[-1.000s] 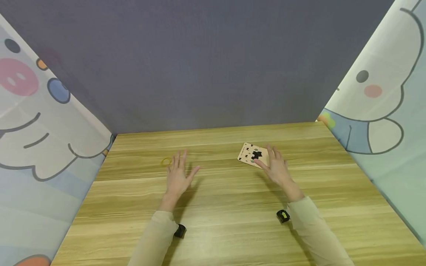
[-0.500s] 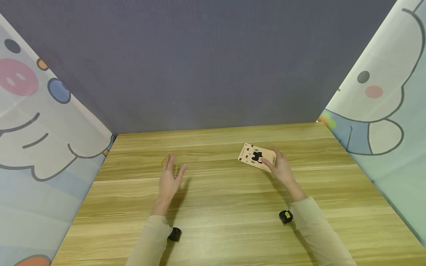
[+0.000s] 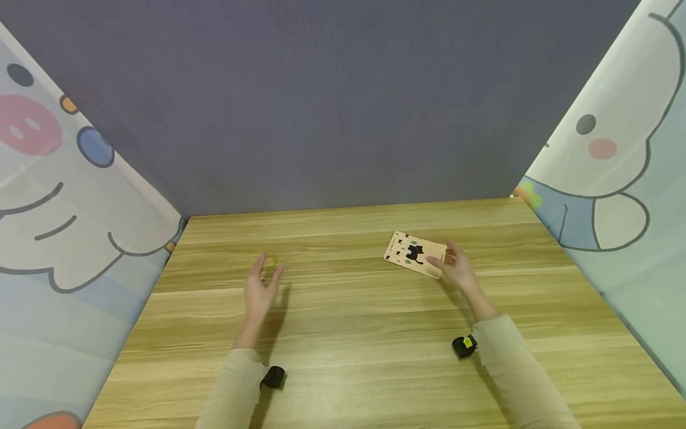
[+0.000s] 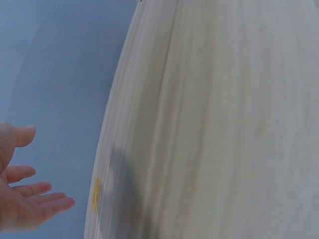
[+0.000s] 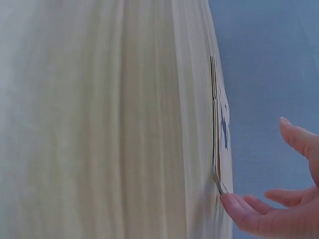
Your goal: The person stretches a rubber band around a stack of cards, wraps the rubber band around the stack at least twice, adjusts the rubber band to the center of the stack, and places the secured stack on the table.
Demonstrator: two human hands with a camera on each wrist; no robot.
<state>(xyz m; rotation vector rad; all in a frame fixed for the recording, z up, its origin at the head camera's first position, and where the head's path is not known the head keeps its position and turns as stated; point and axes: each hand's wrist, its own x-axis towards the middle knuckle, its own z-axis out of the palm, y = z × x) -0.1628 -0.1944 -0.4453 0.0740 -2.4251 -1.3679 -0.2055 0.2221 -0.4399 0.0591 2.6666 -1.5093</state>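
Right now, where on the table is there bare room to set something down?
The widest bare patch is the table between the left hand and card. Another lies between the right hand and right-side curtain. Crowded: the yellow band beside the left hand; the card's right end.

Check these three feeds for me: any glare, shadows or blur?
Head view: pale sheen on the table near bottom centre, soft shadow right of the left hand; left wrist view: backdrop tinted blue, yellow loop blurry, dark shadow beside it; right wrist view: table grain soft and pale at left, print on the card nearly edge-on.
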